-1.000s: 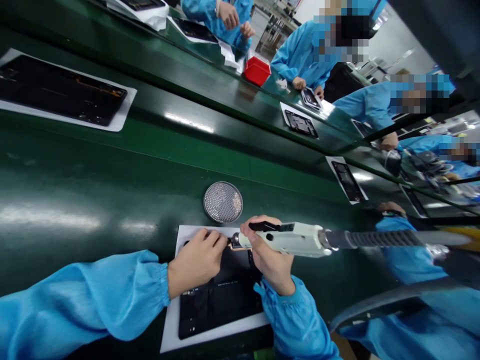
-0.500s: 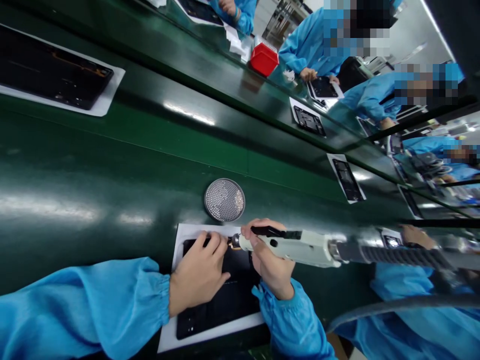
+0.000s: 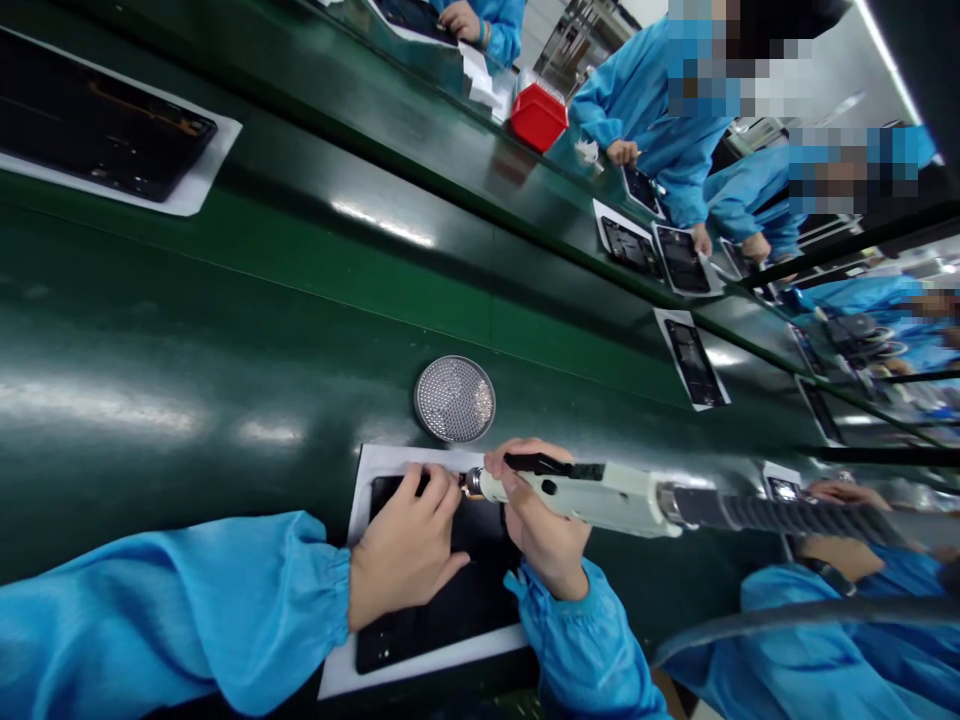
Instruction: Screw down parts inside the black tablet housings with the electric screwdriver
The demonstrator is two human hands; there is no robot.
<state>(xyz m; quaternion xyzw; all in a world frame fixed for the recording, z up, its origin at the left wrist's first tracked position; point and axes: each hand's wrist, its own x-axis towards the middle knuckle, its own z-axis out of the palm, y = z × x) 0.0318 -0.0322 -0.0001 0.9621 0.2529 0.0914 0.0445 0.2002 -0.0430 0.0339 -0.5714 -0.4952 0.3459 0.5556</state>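
Observation:
A black tablet-like device [image 3: 450,620] lies on a white sheet [image 3: 341,668] at the table's near edge. My right hand [image 3: 544,530] is wrapped round a pale electric screwdriver [image 3: 619,500], held nearly level with its tip pointing left at the device's upper part. Beside that tip rests my left hand [image 3: 412,545], its bent fingers on the device and its thumb held apart. Both the exact spot under the tip and the left fingertips are partly hidden. Just beyond the device sits a round metal dish [image 3: 454,400] with a dotted bottom, holding small bits.
A ribbed cable sleeve [image 3: 787,515] runs right from the screwdriver. Another device [image 3: 97,125] lies on a sheet at far left. A red bin [image 3: 538,117] stands across the line, where people in blue handle similar devices. A neighbour's sleeve [image 3: 810,650] is close at right.
The view has shifted slightly; my hands and the screwdriver keep nearly the same place on the device. Across the line, a co-worker has moved one device down beside another.

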